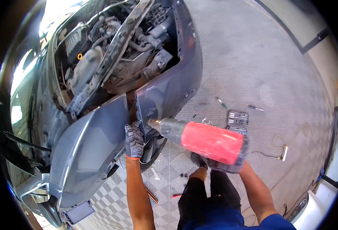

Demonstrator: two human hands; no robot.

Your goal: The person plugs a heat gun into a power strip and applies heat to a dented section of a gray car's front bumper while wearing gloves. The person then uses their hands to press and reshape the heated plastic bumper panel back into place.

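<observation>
My left hand [134,142], in a grey patterned knit glove with an orange cuff, grips the edge of the dark grey bumper [169,90], beside the gap to the fender [94,134]. Some of its fingers are hidden behind the panel. A red and black heat gun [211,141] points left, its metal nozzle [153,123] close to the bumper's surface near that edge. My right forearm [259,188] reaches up to the rear of the tool. The tool's body covers my right hand, which holds it from below. A wheel [152,151] shows under the bumper.
The engine bay [115,50] lies uncovered at upper left. On the patterned floor are an open socket case [238,119], a green-handled screwdriver [221,102] and a white power strip [284,153] with a cord. A white vehicle [311,212] stands at lower right.
</observation>
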